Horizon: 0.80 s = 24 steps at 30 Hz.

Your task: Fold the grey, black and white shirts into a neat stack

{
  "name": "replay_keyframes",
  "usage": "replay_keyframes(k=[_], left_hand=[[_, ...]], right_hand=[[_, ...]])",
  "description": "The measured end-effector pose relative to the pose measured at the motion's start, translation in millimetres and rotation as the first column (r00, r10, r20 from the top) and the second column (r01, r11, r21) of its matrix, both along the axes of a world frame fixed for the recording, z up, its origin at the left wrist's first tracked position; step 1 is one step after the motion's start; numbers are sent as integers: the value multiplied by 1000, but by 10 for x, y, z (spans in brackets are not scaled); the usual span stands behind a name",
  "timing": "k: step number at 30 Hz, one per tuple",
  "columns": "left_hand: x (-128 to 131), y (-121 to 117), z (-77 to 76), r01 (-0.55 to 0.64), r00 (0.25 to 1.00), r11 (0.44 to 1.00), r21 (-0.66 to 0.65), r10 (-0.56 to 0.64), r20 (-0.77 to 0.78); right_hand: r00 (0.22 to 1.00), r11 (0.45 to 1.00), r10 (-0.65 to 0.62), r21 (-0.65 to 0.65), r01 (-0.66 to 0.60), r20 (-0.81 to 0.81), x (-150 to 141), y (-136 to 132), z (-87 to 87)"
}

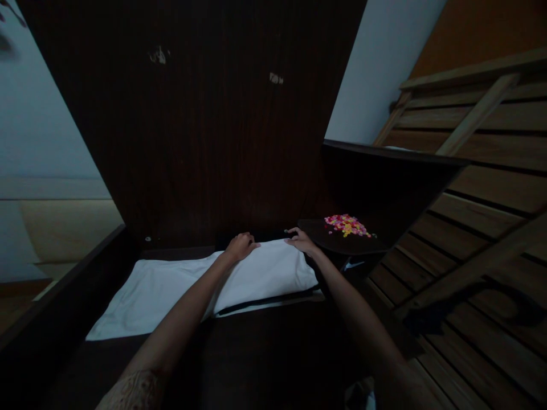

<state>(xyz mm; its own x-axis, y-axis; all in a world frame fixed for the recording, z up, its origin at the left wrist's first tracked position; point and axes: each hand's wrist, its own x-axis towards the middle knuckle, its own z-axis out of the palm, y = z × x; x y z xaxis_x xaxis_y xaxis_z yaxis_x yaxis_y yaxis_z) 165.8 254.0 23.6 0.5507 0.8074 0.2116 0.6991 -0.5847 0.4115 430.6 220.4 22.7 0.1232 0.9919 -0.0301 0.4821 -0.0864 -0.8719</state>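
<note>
Forearms (183, 319), mine: curled left hand (240, 247) is resting on folded white cloth (265, 267), dark surface (265, 353) beneath; right hand (303, 242) is touching its far corner; pinching, I cannot tell; shelf (316, 234) is holding colourful pieces (348, 225).

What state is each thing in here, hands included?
White cloth: right part doubled over, left part single and flatter.
Left hand: on the cloth's far edge, fingers bent, grip unclear.
Right hand: at the cloth's far right corner, grip unclear.
Colourful pieces: loosely heaped on the corner shelf.
Dark panel: upright, marked with pale patches.
</note>
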Motion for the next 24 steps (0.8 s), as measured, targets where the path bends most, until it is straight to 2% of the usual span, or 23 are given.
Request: replay_keyframes(k=[3, 5, 9, 12, 15, 18, 24], left_hand=[[18, -29, 26, -83, 996, 996, -32, 82, -46], [-3, -34, 54, -113, 993, 989, -94, 111, -28], [-135, 28, 110, -61, 996, 963, -263, 75, 44], [-249, 96, 108, 22, 991, 943, -331, 23, 129], [-321, 127, 70, 32, 986, 956, -291, 17, 164], [-385, 131, 42, -2, 988, 971, -238, 39, 152], [-632, 145, 83, -91, 993, 940, -330, 111, 40]], right_hand=[[995, 998, -62, -11, 63, 83, -29, -13, 4], [994, 997, -39, -69, 46, 99, -4, -89, 45], [995, 963, 100, -252, -97, -1, 127, -360, 168], [976, 921, 179, -327, -211, -123, 219, -553, 230], [964, 921, 187, -307, -238, -187, 280, -674, 229], [973, 946, 150, -261, -192, -173, 325, -741, 155], [989, 982, 129, -147, -119, 66, 387, -809, -67]])
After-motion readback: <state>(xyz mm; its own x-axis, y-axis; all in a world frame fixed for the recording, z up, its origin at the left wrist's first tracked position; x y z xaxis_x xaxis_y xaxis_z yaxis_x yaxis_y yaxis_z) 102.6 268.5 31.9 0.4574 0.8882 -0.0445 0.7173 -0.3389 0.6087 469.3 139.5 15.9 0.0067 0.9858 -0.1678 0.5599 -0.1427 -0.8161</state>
